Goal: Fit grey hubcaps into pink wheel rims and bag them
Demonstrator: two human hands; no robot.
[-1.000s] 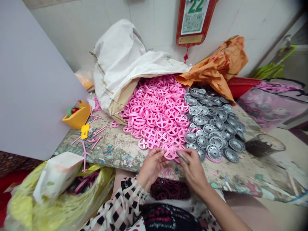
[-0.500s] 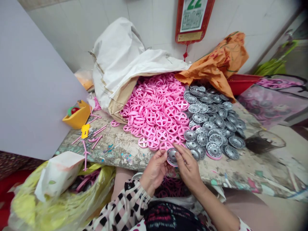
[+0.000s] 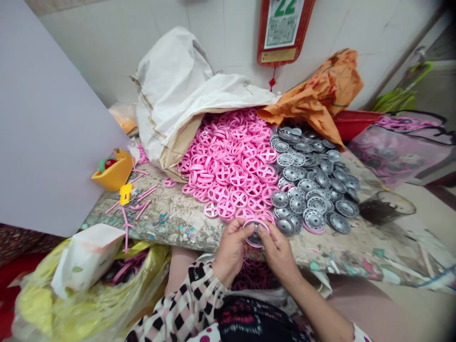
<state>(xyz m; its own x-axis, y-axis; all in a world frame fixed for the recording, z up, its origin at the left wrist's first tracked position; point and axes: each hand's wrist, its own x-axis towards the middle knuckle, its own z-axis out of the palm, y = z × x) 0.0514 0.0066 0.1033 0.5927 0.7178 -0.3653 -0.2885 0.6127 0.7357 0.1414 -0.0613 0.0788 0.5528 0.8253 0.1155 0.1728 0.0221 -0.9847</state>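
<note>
Calendar [image 3: 281, 28] showing green 22, hands [image 3: 280, 254] holding pink-rimmed wheel [image 3: 255, 239]

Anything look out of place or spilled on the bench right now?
Two things stand out. A thin pink plastic rod hangs over the edge of the paint-stained stone table, apart from the other rods. A silver disc with a pink rim also sits among the bare silver discs, unlike its neighbours.

pink plastic wheel rim [image 3: 254, 244] | silver hub disc [image 3: 255, 233] inside | held tilted above table edge
</note>
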